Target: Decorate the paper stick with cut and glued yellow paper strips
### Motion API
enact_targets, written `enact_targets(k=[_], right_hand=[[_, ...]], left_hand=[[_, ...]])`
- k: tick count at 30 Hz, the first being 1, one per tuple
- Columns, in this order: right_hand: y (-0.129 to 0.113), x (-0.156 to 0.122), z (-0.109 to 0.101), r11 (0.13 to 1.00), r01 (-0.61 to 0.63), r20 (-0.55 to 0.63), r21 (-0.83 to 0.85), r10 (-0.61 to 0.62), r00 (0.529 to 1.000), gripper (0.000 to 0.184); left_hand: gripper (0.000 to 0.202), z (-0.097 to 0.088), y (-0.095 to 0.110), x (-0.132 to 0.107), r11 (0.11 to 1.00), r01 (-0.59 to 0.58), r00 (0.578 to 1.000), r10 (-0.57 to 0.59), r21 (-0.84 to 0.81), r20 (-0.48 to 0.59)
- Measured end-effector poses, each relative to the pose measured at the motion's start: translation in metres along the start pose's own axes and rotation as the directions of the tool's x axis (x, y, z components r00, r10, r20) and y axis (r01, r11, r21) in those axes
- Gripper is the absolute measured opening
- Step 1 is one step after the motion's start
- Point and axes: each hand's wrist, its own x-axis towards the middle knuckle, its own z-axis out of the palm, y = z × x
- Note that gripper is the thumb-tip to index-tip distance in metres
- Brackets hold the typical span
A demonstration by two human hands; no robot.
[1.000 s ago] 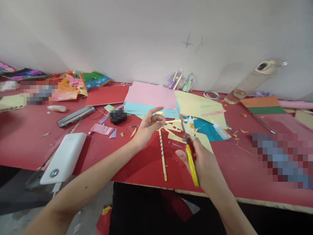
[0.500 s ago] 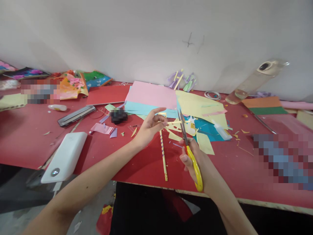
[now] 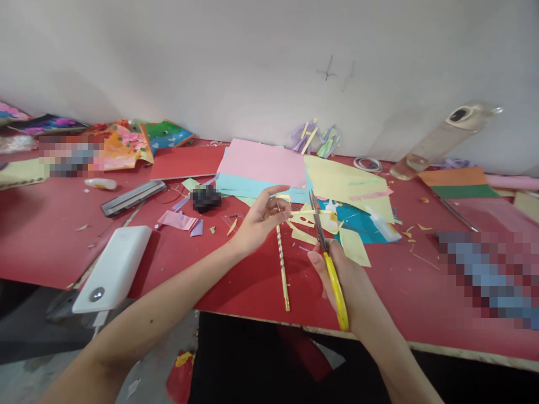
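Observation:
My left hand (image 3: 260, 220) pinches the end of a thin yellow paper strip (image 3: 304, 212) above the red table (image 3: 252, 275). My right hand (image 3: 347, 283) grips yellow-handled scissors (image 3: 329, 264), whose blades point away from me and close across the strip. A yellow pencil with a purple spiral (image 3: 282, 264) lies on the table just below my left hand. Yellow offcuts (image 3: 353, 248) lie under and beside the blades.
Pink (image 3: 263, 163), pale yellow (image 3: 343, 182) and blue (image 3: 357, 219) paper sheets lie behind the hands. A white power bank (image 3: 113, 269) and a metal hole punch (image 3: 132, 198) sit at the left. A small glue bottle (image 3: 381, 223) and a tilted clear bottle (image 3: 440, 139) are at the right.
The scissors have shifted slightly right and closer to the strip, and their blades have closed on it. My left hand has stayed nearly still, holding the strip.

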Motion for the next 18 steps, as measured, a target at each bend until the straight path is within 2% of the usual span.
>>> enact_targets(k=[11, 14, 18], right_hand=[[-0.006, -0.003, 0.003, 1.000, 0.025, -0.077, 0.007, -0.024, 0.997, 0.034], [-0.010, -0.003, 0.001, 0.996, 0.073, -0.109, -0.050, -0.078, 0.991, 0.035], [-0.011, -0.003, -0.003, 0.980, 0.123, -0.094, -0.157, -0.139, 0.986, 0.039]], left_hand=[[0.039, 0.003, 0.000, -0.001, 1.000, 0.013, 1.000, -0.013, -0.010, 0.012], [0.039, 0.001, -0.001, -0.001, 1.000, -0.015, 1.000, 0.015, 0.001, 0.021], [0.039, -0.002, -0.003, -0.001, 0.998, -0.058, 0.998, 0.057, 0.029, 0.032]])
